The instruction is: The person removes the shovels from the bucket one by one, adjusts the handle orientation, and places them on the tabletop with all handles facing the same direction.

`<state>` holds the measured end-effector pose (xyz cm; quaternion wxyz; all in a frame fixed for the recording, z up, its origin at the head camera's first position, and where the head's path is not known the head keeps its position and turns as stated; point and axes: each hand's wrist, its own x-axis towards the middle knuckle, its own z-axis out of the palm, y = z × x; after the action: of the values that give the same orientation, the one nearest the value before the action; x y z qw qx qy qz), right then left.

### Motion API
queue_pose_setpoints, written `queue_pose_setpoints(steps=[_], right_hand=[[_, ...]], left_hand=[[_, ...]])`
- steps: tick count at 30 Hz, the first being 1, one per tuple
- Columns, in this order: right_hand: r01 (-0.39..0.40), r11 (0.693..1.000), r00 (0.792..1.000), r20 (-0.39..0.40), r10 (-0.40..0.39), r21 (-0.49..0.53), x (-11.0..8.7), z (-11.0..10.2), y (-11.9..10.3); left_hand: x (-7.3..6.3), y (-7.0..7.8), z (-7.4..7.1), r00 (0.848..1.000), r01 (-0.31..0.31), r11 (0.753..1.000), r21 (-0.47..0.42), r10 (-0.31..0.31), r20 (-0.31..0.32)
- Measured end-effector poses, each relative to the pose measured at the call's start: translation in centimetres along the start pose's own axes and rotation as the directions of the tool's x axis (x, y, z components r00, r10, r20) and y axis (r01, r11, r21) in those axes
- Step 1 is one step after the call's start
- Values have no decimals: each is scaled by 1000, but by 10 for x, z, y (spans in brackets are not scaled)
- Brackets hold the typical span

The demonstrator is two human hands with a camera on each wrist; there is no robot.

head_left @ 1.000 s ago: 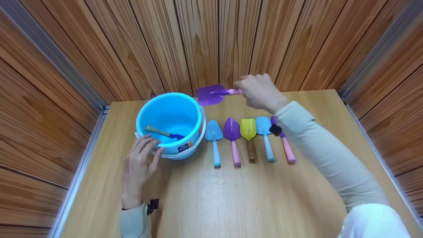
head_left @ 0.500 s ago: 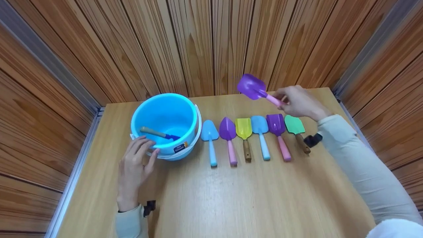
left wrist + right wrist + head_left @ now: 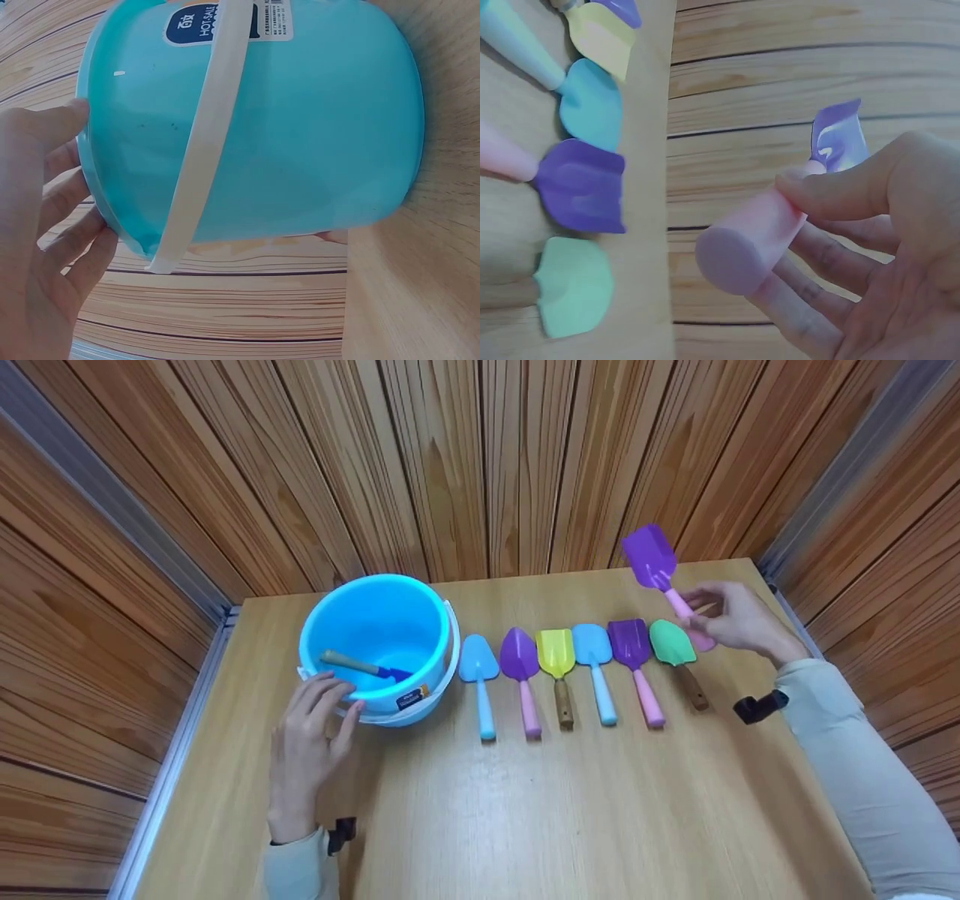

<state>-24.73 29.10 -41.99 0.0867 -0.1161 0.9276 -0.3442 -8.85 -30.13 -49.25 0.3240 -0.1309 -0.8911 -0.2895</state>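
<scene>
My right hand (image 3: pixel 739 619) holds a purple toy shovel by its pink handle (image 3: pixel 754 232), thumb on one side and fingers on the other. Its purple blade (image 3: pixel 649 556) points up and to the left, above the table's back right. At the left, my left hand (image 3: pixel 311 742) holds the near rim of a blue bucket (image 3: pixel 315 135), fingertips over the rim and thumb on its outer side. Inside the bucket lies a dark blue tool with a tan handle (image 3: pixel 349 661). The bucket's white carrying handle (image 3: pixel 206 127) hangs down along its side.
Right of the bucket, several toy shovels and trowels lie in a row: a light blue trowel (image 3: pixel 478 660), a purple trowel (image 3: pixel 519 652), a yellow shovel (image 3: pixel 556 651), a blue shovel (image 3: pixel 592 643), another purple shovel (image 3: pixel 629 641) and a green one (image 3: pixel 672 642). Wooden panels (image 3: pixel 442 465) stand behind the table.
My right hand has carried the purple shovel rightward, away from beside the bucket, and lowered it; its blade has swung upward. The green shovel has come into sight. My left hand stays at the rim.
</scene>
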Motion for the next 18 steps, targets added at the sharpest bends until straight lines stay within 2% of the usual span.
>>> queue_pose_setpoints(steps=[5,9,18], right_hand=[[-99,991,995,32,97,91,-11,2,27],[-201,967,978,89,188,160,-17,3,47],[-315,926,947,129,293,207,-26,8,86]], left_hand=[[1,1,2,1000,1,1000,0,-1,-3],[0,2,4,1000,1,1000,1,-1,-3],[2,0,2,1000,-16,1000,9,16,-13]])
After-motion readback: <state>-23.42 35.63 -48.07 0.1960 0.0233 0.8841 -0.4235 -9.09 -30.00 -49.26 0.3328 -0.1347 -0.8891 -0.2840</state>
